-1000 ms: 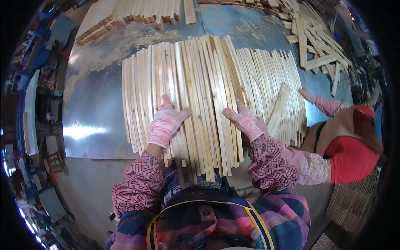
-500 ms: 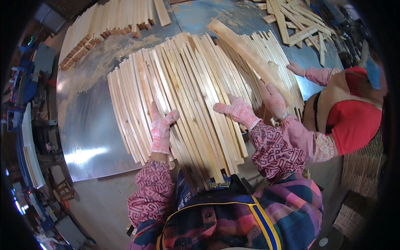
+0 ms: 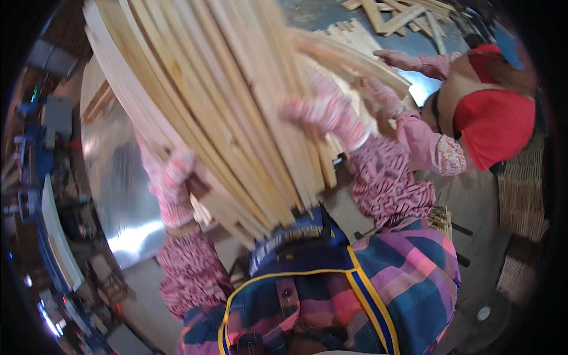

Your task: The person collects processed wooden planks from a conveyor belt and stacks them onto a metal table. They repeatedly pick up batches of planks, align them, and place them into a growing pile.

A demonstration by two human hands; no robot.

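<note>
A broad bundle of pale wooden strips (image 3: 219,118) is raised off the table, its near ends close to my apron. My left hand (image 3: 168,180), in a pink and white knitted glove, is closed around the bundle's left edge. On its right side my right hand (image 3: 328,115), gloved alike, presses with the thumb over the top strips; its fingers are blurred by motion and partly hidden. The strips lie side by side, with their near ends uneven.
The metal table (image 3: 121,198) lies under the bundle. To the right, a co-worker in red (image 3: 494,127) has gloved hands at a wooden board (image 3: 355,56) over more strips. Loose wood pieces (image 3: 402,21) lie jumbled at the far right; another stack (image 3: 94,89) is at far left.
My hands have gripped the strips and lifted them off the table, up toward me. The bundle is now tilted and squeezed narrower. The co-worker's board has shifted little.
</note>
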